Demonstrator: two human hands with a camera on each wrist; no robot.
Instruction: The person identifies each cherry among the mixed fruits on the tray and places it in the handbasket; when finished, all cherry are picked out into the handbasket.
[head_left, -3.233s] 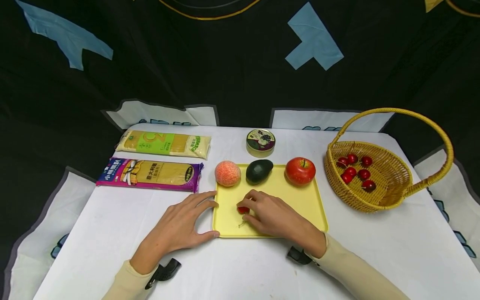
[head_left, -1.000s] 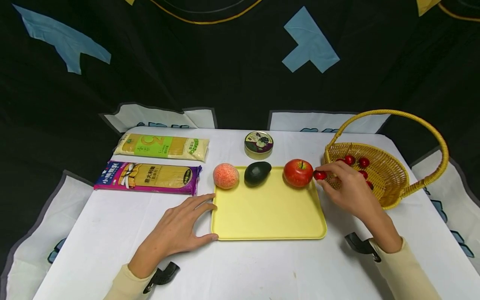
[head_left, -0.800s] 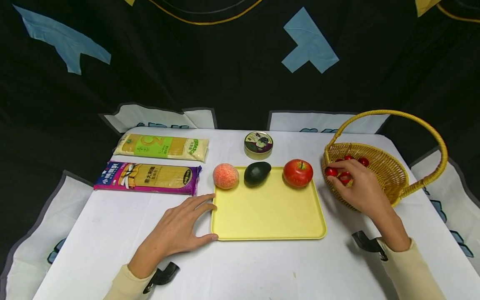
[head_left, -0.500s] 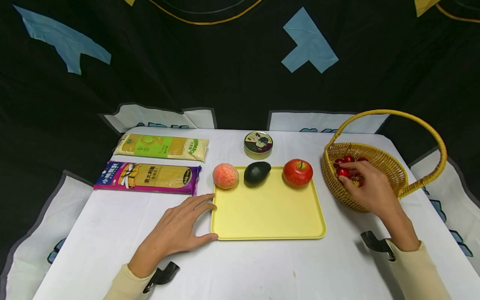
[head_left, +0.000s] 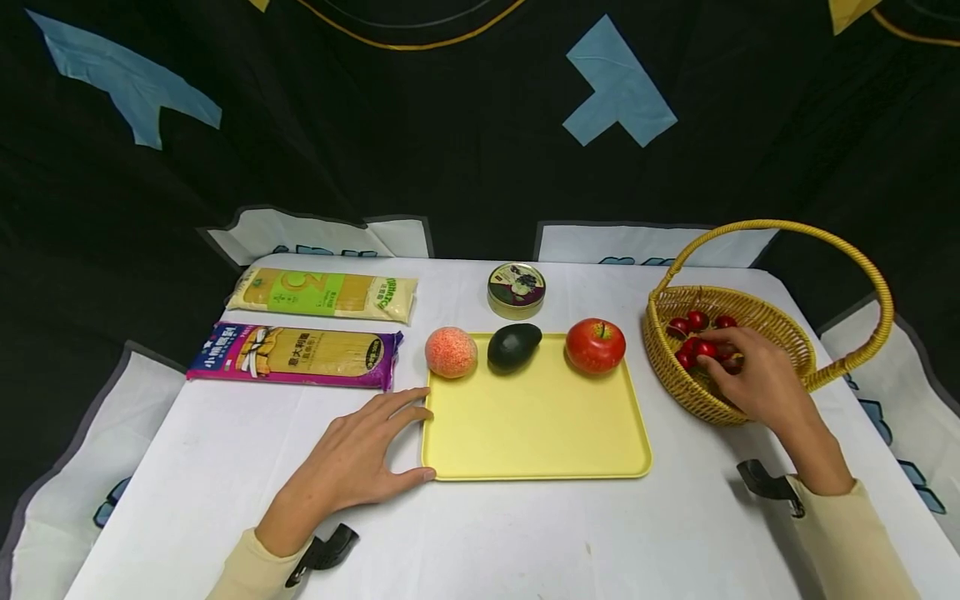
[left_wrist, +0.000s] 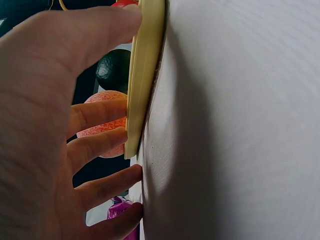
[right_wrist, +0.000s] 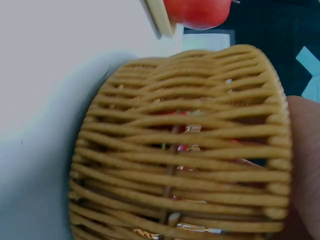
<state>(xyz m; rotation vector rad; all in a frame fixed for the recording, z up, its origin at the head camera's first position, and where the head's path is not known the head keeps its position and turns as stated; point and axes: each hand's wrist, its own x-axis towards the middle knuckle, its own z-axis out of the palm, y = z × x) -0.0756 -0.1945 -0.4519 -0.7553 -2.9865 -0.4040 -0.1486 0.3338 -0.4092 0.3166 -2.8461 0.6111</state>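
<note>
My left hand rests at the left edge of the yellow tray, its fingers spread and fingertips right at the rim. In the left wrist view its thumb and fingers lie along the tray's side wall. My right hand reaches over the near rim into the wicker basket and pinches a red cherry between thumb and fingers. Several other cherries lie around it in the basket. The basket's woven wall hides most of the right hand in the right wrist view.
A peach, an avocado and a red apple line the tray's far side. Behind stands a round tin. Two pasta packs lie at the left. The basket's tall handle arches over its far side.
My right hand has lifted the cherry off the tray and carried it right, past the apple, down into the basket. The left hand has stayed at the tray's edge.
</note>
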